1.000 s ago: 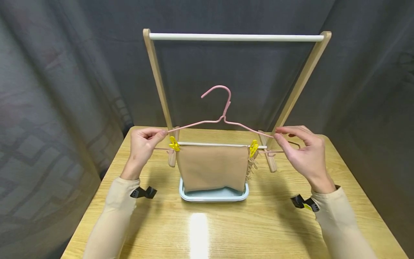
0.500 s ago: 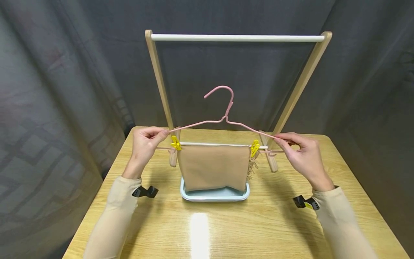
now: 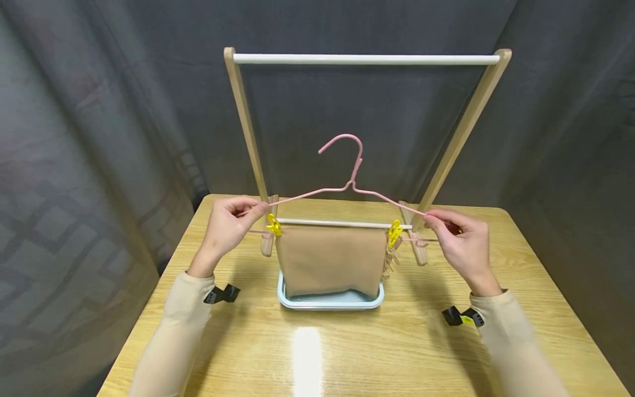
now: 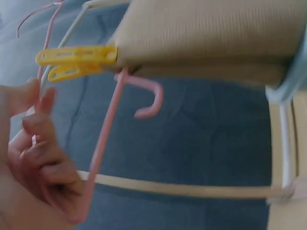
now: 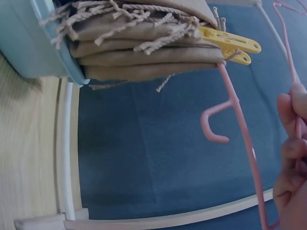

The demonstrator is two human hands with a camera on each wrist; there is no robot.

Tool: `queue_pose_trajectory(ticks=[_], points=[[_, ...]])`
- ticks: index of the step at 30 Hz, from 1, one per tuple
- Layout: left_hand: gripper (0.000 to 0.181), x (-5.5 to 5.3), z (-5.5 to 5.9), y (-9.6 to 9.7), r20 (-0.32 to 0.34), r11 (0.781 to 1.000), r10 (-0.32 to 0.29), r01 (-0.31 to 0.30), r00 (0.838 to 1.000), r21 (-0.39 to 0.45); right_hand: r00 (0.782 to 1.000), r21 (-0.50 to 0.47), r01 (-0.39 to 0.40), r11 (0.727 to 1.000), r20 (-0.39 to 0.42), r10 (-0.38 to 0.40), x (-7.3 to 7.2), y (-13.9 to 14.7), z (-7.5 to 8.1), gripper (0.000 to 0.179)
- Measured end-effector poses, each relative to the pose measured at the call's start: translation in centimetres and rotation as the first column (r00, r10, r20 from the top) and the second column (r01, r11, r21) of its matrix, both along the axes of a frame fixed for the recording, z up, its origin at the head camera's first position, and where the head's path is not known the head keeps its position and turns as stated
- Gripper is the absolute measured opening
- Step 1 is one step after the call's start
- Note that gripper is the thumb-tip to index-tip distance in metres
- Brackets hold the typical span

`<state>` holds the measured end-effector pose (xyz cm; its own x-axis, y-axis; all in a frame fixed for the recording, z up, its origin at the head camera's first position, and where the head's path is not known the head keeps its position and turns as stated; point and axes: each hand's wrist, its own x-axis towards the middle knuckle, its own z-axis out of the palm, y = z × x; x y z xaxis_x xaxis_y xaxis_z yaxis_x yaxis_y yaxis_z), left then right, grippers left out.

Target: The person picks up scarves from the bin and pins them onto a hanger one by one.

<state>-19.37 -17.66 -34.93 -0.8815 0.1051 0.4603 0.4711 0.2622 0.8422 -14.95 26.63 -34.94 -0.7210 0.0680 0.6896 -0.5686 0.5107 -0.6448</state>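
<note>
A pink wire clothes hanger (image 3: 327, 190) is held up by both shoulders, its hook pointing upward below the rack's top bar. My left hand (image 3: 230, 229) pinches the left shoulder between thumb and fingers; my right hand (image 3: 461, 242) pinches the right one. Over the hanger's lower bar hangs a folded tan scarf (image 3: 331, 259), with twisted fringe showing in the right wrist view. One yellow clothespin (image 3: 274, 225) clips it at the left, another yellow clothespin (image 3: 394, 233) at the right. The scarf's lower edge hangs over a light blue tray (image 3: 329, 305).
A drying rack with wooden legs (image 3: 245, 127) and a white top bar (image 3: 367, 59) stands at the back of the wooden table (image 3: 387, 353). A lower white bar (image 3: 342, 224) joins its feet. Grey curtains (image 3: 99, 165) surround the table.
The hanger with the scarf has shifted slightly right and down. Both hands keep their pinch, and the right fingers have curled in closer.
</note>
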Motion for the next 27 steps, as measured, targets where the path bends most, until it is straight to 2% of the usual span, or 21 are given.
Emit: queue_pose_trajectory(ticks=[3, 7, 9, 12, 14, 16, 19, 22, 27], points=[[0.010, 0.1, 0.2, -0.2, 0.009, 0.995, 0.001, 0.000, 1.000, -0.101, 1.000, -0.052, 0.006, 0.999, -0.014, -0.007, 0.0, 0.0, -0.5, 0.010], [0.014, -0.3, 0.2, -0.5, 0.046, 0.982, -0.003, 0.011, 0.999, -0.186, 0.999, -0.075, 0.027, 0.997, -0.016, -0.029, 0.1, -0.2, -0.7, 0.009], [0.016, -0.7, 0.2, -0.8, 0.070, 0.975, -0.009, 0.025, 0.997, -0.220, 0.999, -0.077, 0.040, 0.996, -0.009, -0.041, 0.2, -0.3, -0.7, 0.009], [0.021, -1.1, 0.3, -1.4, 0.101, 0.973, 0.011, 0.013, 0.995, -0.232, 0.998, -0.079, 0.055, 0.995, -0.002, -0.055, 0.3, -0.4, -0.7, 0.009], [0.025, -1.5, 0.1, -1.9, 0.110, 0.981, 0.030, -0.008, 0.994, -0.193, 0.998, -0.085, 0.060, 0.995, 0.003, -0.060, 0.4, -0.4, -0.8, 0.009], [0.026, -1.9, -0.4, -2.4, 0.110, 0.992, 0.044, -0.031, 0.993, -0.119, 0.998, -0.094, 0.059, 0.994, 0.002, -0.059, 0.4, -0.4, -0.9, 0.008], [0.028, -2.9, -1.6, -2.9, 0.121, 0.998, 0.056, -0.057, 0.991, 0.000, 0.998, -0.101, 0.058, 0.993, 0.000, -0.058, 0.5, -0.4, -1.1, 0.008], [0.033, -4.1, -3.0, -3.2, 0.157, 0.991, 0.080, -0.096, 0.984, 0.096, 0.998, -0.106, 0.062, 0.992, -0.003, -0.063, 0.5, -0.5, -1.1, 0.007], [0.041, -6.2, -5.4, -3.2, 0.227, 0.964, 0.102, -0.153, 0.968, 0.219, 0.997, -0.127, 0.078, 0.989, -0.001, -0.078, 0.7, -0.7, -1.3, 0.006]])
